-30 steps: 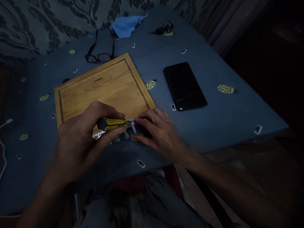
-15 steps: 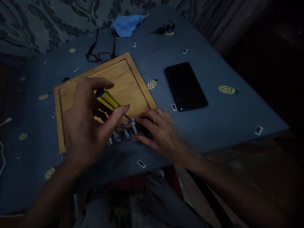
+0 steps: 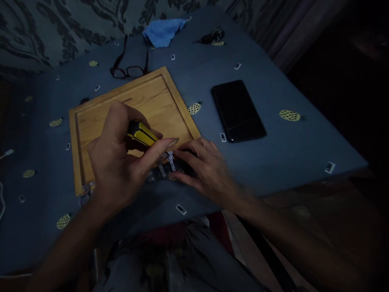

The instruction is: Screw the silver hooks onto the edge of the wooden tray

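My left hand (image 3: 121, 158) is closed around the yellow-and-black handle of a screwdriver (image 3: 142, 134). The screwdriver slants down to the right; its tip is hidden behind my thumb, close to a screw at the end of a metal hook rail (image 3: 170, 158). This rail, with several hooks hanging from it, runs along the near edge of a framed wooden board (image 3: 152, 95). At the board's near right corner, my right hand (image 3: 206, 166) grips the rail's end, index finger above and thumb below the last hook. My left hand covers the middle of the rail.
The board lies on a table with a blue pineapple-print cloth (image 3: 304, 142). A black phone (image 3: 238, 110) is to its right. Behind are glasses (image 3: 130, 72), a blue rag (image 3: 164, 32) and keys (image 3: 212, 36). A white cable (image 3: 6, 154) lies at the left edge.
My left hand and the screwdriver have moved slightly right and down, and the fingers have curled further over the handle. My right hand has stayed in place on the rail.
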`<action>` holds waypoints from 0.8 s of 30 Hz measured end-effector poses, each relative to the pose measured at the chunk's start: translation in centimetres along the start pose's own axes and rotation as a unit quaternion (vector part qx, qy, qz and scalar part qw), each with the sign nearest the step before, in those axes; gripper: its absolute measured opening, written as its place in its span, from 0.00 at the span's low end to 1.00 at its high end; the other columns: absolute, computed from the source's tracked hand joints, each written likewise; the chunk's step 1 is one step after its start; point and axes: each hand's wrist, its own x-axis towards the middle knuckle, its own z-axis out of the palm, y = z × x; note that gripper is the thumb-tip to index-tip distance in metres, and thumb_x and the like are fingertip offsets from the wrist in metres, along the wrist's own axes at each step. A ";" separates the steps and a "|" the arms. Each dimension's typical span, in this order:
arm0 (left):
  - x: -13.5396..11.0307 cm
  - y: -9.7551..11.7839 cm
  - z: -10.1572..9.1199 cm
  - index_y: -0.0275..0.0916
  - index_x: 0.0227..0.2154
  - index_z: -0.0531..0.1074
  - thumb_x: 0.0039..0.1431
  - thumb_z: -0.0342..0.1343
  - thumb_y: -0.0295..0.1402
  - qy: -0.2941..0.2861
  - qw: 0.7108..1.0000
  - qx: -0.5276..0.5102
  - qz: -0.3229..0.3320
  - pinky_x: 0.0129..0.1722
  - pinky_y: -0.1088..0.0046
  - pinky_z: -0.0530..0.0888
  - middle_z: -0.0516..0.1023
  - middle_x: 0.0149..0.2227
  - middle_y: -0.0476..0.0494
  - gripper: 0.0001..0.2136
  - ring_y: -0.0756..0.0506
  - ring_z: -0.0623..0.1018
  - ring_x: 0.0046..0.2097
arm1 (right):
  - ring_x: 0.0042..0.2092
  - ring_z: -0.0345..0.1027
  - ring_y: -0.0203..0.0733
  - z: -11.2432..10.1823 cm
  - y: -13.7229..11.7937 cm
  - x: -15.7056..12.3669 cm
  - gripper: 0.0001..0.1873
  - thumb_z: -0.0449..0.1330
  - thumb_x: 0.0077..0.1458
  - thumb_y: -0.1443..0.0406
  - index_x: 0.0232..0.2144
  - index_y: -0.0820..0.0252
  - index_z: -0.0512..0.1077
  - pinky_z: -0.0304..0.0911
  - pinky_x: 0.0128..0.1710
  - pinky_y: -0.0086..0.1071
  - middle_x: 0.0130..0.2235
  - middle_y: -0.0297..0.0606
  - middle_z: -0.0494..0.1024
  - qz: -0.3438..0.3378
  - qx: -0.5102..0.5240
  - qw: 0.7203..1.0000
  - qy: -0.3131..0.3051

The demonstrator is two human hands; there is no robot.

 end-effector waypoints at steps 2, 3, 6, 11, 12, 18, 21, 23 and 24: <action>0.0 0.0 0.0 0.45 0.38 0.63 0.63 0.62 0.36 -0.011 1.000 -0.021 -0.015 0.30 0.74 0.81 0.73 0.34 0.54 0.11 0.50 0.81 0.37 | 0.45 0.67 0.48 0.0 0.0 0.0 0.23 0.63 0.60 0.54 0.47 0.68 0.73 0.62 0.41 0.41 0.44 0.45 0.75 -0.002 0.003 1.000 0.002; 0.0 0.0 -0.1 0.46 0.39 0.63 0.64 0.61 0.35 -0.019 0.999 -0.039 -0.026 0.32 0.73 0.81 0.73 0.35 0.53 0.10 0.50 0.81 0.39 | 0.44 0.66 0.48 0.0 0.0 0.0 0.23 0.63 0.60 0.54 0.48 0.68 0.73 0.61 0.41 0.41 0.43 0.44 0.75 -0.003 0.004 1.000 0.001; -0.2 -0.4 -0.8 0.46 0.42 0.62 0.68 0.55 0.32 -0.072 0.990 -0.111 -0.051 0.41 0.66 0.81 0.73 0.40 0.50 0.07 0.48 0.81 0.43 | 0.44 0.66 0.48 0.0 0.0 0.0 0.23 0.64 0.59 0.54 0.48 0.68 0.73 0.61 0.41 0.41 0.43 0.44 0.75 -0.002 0.003 1.000 -0.002; -0.7 -0.3 -2.3 0.49 0.47 0.63 0.66 0.53 0.29 -0.145 0.975 -0.161 -0.046 0.47 0.62 0.80 0.72 0.46 0.48 0.11 0.44 0.79 0.49 | 0.44 0.66 0.48 0.1 0.0 -0.1 0.22 0.62 0.61 0.52 0.47 0.65 0.73 0.62 0.41 0.41 0.43 0.44 0.76 -0.001 -0.010 1.000 0.001; -0.7 0.3 -2.4 0.50 0.47 0.64 0.65 0.53 0.30 -0.130 0.978 -0.154 -0.062 0.47 0.60 0.80 0.73 0.46 0.49 0.10 0.44 0.80 0.48 | 0.45 0.66 0.47 0.1 0.1 -0.1 0.22 0.61 0.62 0.52 0.47 0.65 0.73 0.62 0.42 0.41 0.43 0.44 0.76 0.000 -0.009 1.000 0.000; -1.5 3.2 -2.1 0.47 0.41 0.64 0.65 0.49 0.28 0.027 0.970 -0.065 -0.232 0.51 0.49 0.77 0.72 0.41 0.53 0.06 0.43 0.80 0.45 | 0.44 0.66 0.47 0.1 0.2 0.0 0.21 0.61 0.62 0.52 0.45 0.66 0.73 0.62 0.42 0.41 0.43 0.45 0.76 -0.002 0.000 1.000 0.002; -1.9 1.6 -2.3 0.50 0.45 0.64 0.63 0.56 0.31 -0.045 0.985 -0.122 -0.115 0.46 0.54 0.80 0.72 0.43 0.49 0.10 0.43 0.80 0.43 | 0.44 0.66 0.47 0.0 0.2 0.0 0.21 0.61 0.62 0.52 0.45 0.65 0.73 0.62 0.42 0.40 0.43 0.44 0.76 0.000 0.003 1.000 0.002; -2.1 0.4 -2.5 0.51 0.47 0.64 0.63 0.56 0.30 -0.057 0.989 -0.107 -0.087 0.43 0.56 0.81 0.72 0.45 0.48 0.12 0.42 0.80 0.44 | 0.44 0.66 0.47 0.0 0.2 0.0 0.20 0.60 0.63 0.52 0.45 0.64 0.73 0.62 0.41 0.41 0.43 0.44 0.76 0.003 0.003 1.000 0.003; -2.2 0.0 -2.5 0.53 0.49 0.63 0.64 0.55 0.30 -0.067 0.990 -0.090 -0.081 0.44 0.57 0.81 0.72 0.46 0.47 0.13 0.42 0.80 0.45 | 0.44 0.66 0.47 0.0 0.2 -0.1 0.19 0.60 0.63 0.53 0.45 0.64 0.73 0.62 0.41 0.41 0.43 0.44 0.76 0.004 0.004 1.000 0.002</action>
